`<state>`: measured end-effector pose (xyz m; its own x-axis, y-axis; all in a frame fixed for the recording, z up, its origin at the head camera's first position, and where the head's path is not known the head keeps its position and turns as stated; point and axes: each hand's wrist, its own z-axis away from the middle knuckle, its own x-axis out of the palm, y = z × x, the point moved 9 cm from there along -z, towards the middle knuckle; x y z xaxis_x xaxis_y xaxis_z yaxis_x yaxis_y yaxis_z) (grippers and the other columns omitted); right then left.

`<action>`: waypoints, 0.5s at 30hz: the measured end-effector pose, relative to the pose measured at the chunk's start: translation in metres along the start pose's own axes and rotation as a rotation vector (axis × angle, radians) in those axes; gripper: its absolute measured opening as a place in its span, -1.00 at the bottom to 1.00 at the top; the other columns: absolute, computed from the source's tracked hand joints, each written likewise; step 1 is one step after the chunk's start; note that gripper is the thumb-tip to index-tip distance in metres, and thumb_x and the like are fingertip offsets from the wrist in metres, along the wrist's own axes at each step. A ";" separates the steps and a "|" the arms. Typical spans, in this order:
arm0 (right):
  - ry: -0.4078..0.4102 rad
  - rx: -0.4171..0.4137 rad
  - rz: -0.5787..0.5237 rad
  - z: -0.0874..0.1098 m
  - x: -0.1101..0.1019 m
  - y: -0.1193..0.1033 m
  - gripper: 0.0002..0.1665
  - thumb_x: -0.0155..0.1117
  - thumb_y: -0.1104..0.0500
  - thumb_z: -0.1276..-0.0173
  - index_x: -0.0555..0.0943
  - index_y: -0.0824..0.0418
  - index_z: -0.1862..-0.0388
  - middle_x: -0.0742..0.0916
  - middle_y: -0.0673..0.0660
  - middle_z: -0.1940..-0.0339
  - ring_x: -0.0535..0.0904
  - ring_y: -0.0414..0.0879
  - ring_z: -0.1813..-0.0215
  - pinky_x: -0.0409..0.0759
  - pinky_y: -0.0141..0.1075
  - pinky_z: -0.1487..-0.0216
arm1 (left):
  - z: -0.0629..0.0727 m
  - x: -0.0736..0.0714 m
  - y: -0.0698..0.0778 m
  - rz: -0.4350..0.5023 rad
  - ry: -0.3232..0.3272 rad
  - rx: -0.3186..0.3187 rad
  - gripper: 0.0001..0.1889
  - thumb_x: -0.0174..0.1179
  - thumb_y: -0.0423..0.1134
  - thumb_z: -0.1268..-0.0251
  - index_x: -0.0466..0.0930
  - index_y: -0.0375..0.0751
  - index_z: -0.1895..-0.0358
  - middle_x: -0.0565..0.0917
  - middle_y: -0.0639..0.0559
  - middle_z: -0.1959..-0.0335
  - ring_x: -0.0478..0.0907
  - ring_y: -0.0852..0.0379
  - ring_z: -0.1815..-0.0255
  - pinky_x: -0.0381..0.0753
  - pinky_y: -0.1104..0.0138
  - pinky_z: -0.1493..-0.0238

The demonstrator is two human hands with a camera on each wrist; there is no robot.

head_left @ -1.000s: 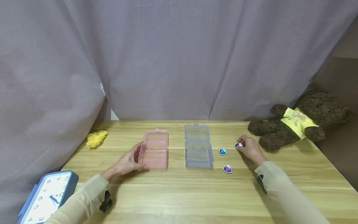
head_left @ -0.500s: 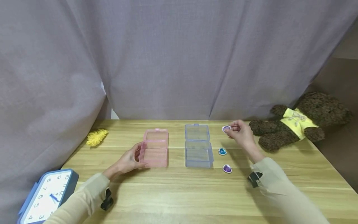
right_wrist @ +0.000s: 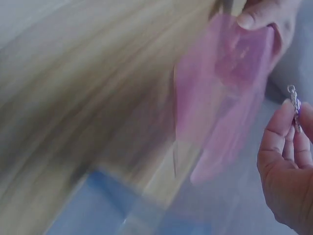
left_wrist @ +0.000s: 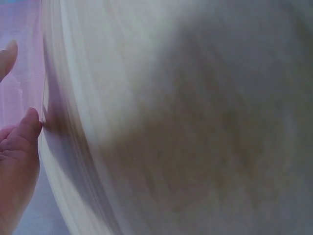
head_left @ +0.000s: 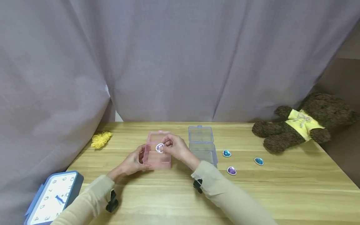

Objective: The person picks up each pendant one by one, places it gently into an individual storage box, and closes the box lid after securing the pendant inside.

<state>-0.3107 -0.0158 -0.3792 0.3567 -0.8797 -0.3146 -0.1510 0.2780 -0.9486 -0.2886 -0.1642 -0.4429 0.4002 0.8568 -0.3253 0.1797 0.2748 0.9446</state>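
A see-through pink box stands on the table with its lid laid back. My left hand grips the box's left side, thumb by the front corner; the left wrist view shows thumb and fingertip against the pink plastic. Over the box, my right hand pinches a purple gem rimmed with small clear stones. Seen edge-on in the right wrist view, this gem sits between thumb and fingers. Beneath the right forearm, a see-through blue box is partly hidden, its lid back too.
Two blue gems and another purple gem lie right of the blue box. A brown teddy bear lies at the back right. Yellow yarn is at the back left, with a blue-framed clock near the left forearm.
My right hand has lifted the purple gem off the table on the right and carried it left over the pink box. A blue gem formerly behind the right arm now shows. The left hand keeps its grip.
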 end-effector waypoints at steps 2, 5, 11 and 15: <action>-0.030 -0.013 0.047 -0.004 0.013 0.001 -0.78 0.36 0.43 -0.09 0.54 0.36 0.29 0.70 0.20 0.43 0.54 -0.25 0.48 0.71 -0.29 0.34 | 0.000 0.001 -0.001 -0.016 0.003 -0.006 -0.06 0.36 -0.49 0.05 -0.07 -0.54 -0.37 0.07 -0.46 -0.41 0.12 -0.35 -0.39 0.28 0.05 -0.34; -0.090 -0.048 0.113 -0.010 0.030 0.000 -0.81 0.36 0.44 -0.08 0.53 0.38 0.34 0.70 0.21 0.49 0.52 -0.26 0.53 0.65 -0.41 0.47 | 0.000 0.001 -0.001 -0.032 0.005 -0.008 -0.06 0.36 -0.48 0.05 -0.06 -0.53 -0.38 0.11 -0.47 -0.39 0.16 -0.35 -0.37 0.35 0.07 -0.32; -0.225 -0.048 0.251 -0.017 0.056 0.001 -0.84 0.35 0.46 -0.06 0.55 0.36 0.40 0.63 0.11 0.57 0.45 -0.26 0.55 0.53 -0.54 0.53 | 0.000 0.001 0.000 -0.008 0.009 -0.019 -0.03 0.41 -0.44 0.06 -0.06 -0.47 -0.39 0.20 -0.46 -0.36 0.27 -0.29 -0.32 0.50 0.28 -0.22; -0.279 -0.051 0.401 -0.022 0.067 0.003 -0.86 0.36 0.46 -0.01 0.57 0.34 0.46 0.62 0.06 0.55 0.43 -0.28 0.51 0.46 -0.59 0.51 | 0.000 0.000 0.000 -0.020 0.022 -0.013 0.00 0.45 -0.39 0.09 -0.05 -0.45 -0.39 0.29 -0.45 -0.31 0.36 -0.25 -0.27 0.55 0.37 -0.15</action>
<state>-0.3071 -0.0823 -0.4030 0.4933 -0.5681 -0.6587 -0.3697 0.5486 -0.7499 -0.2889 -0.1639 -0.4428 0.3764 0.8605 -0.3433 0.1756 0.2976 0.9384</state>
